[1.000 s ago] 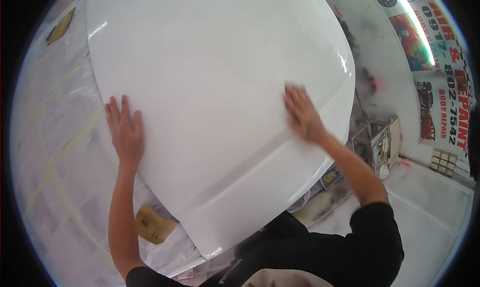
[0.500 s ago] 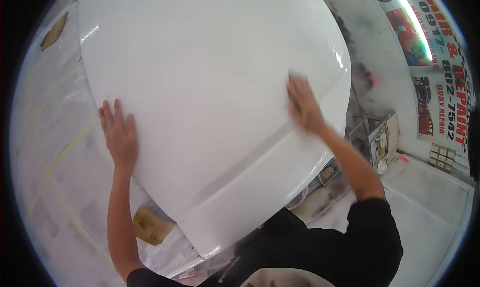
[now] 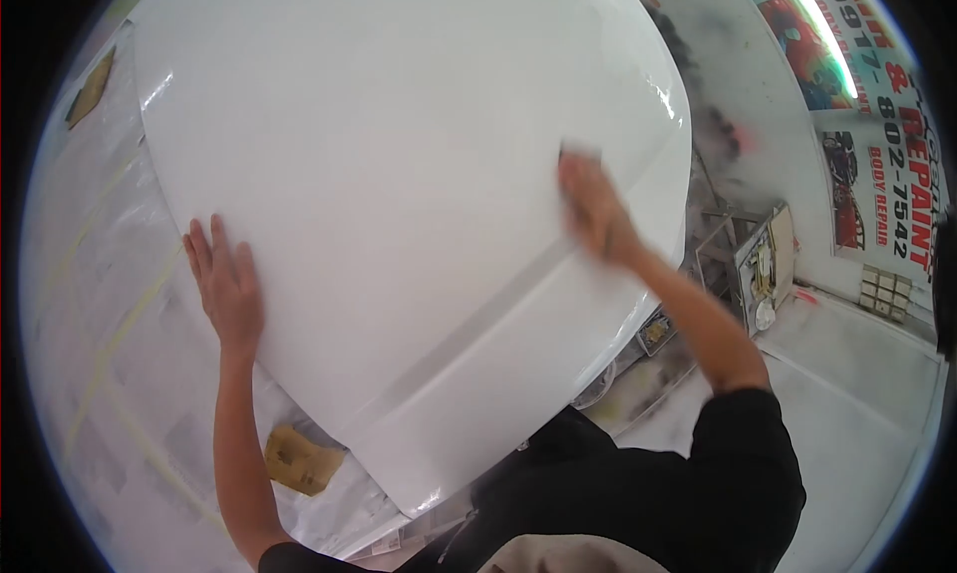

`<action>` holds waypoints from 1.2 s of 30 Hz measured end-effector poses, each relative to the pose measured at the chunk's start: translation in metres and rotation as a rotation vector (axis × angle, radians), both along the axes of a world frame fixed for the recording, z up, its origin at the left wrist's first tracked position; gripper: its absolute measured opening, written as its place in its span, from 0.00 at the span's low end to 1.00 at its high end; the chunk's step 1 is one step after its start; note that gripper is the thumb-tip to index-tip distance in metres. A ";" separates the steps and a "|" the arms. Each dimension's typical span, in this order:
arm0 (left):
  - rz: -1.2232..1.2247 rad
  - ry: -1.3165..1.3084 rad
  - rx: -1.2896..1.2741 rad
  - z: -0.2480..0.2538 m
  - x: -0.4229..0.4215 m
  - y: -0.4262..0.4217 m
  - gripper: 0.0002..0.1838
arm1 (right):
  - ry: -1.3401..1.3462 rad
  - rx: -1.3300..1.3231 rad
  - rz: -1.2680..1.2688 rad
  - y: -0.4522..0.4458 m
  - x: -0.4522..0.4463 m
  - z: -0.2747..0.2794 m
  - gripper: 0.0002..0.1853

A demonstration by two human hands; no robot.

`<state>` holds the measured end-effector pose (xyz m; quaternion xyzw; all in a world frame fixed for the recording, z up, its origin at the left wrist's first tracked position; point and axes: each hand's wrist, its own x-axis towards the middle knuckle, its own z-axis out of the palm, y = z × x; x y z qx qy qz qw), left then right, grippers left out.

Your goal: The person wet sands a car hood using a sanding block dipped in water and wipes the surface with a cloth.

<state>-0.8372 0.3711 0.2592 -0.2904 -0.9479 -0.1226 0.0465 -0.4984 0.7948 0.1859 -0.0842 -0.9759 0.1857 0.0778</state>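
Currently on white panel [image 3: 399, 174]: at left edge, left hand [image 3: 228, 292] laid, fingers spread; at right, dark pad [image 3: 565, 153] gripped by right hand [image 3: 598, 210].

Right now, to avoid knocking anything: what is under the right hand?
A dark edge shows past the fingertips of the right hand, over the white panel. The rest is covered and blurred, so I can't name it.
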 end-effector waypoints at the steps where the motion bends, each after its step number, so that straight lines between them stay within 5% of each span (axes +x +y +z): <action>1: -0.010 0.008 -0.004 -0.002 -0.002 -0.004 0.29 | -0.031 -0.004 0.068 0.005 -0.002 0.005 0.34; 4: -0.029 -0.010 0.011 -0.002 -0.002 0.002 0.29 | 0.012 -0.011 0.178 0.066 -0.032 -0.014 0.31; 7: -0.023 -0.010 0.001 0.001 -0.001 -0.001 0.29 | 0.023 -0.379 -0.369 0.159 -0.166 0.015 0.23; 8: -0.029 0.000 -0.001 0.003 -0.002 0.001 0.29 | 0.322 0.040 -0.389 0.213 -0.196 -0.046 0.21; 9: -0.022 0.008 0.001 0.009 -0.004 0.000 0.29 | -0.005 0.407 -0.298 0.206 -0.203 -0.031 0.29; 12: -0.028 -0.026 0.019 0.002 0.003 0.004 0.29 | 0.246 0.192 -0.352 0.116 -0.154 -0.027 0.25; 16: -0.054 0.010 -0.010 -0.008 -0.008 -0.012 0.29 | 0.039 -0.053 -0.100 -0.064 -0.012 0.014 0.32; 20: -0.061 -0.017 0.012 -0.001 -0.004 -0.002 0.30 | 0.239 0.061 -0.077 0.075 -0.059 -0.042 0.27; 21: -0.061 -0.023 0.002 -0.002 -0.002 -0.004 0.30 | 0.227 -0.155 -0.223 0.125 -0.091 -0.036 0.24; 23: -0.062 -0.023 -0.005 0.000 -0.003 -0.003 0.30 | 0.185 0.096 -0.479 0.210 -0.127 -0.060 0.19; 24: -0.061 -0.007 -0.010 0.005 -0.008 -0.004 0.30 | 0.240 0.483 -0.615 0.208 -0.139 -0.064 0.21; 27: -0.058 -0.036 0.006 -0.001 0.000 0.000 0.30 | -0.013 0.210 -0.520 0.092 -0.110 -0.006 0.24; 28: -0.049 -0.038 0.004 0.000 -0.002 -0.001 0.30 | 0.340 0.194 -0.389 0.040 -0.090 -0.043 0.26; 30: -0.049 -0.039 -0.012 -0.001 -0.004 -0.005 0.30 | 0.089 0.005 -0.285 -0.092 -0.057 -0.001 0.26; 33: -0.063 -0.035 -0.028 -0.003 -0.008 -0.004 0.30 | 0.233 -0.116 -0.133 -0.079 -0.035 0.002 0.25; 36: -0.057 -0.062 -0.025 -0.003 -0.001 -0.003 0.30 | 0.343 -0.083 -0.423 0.110 -0.067 -0.059 0.20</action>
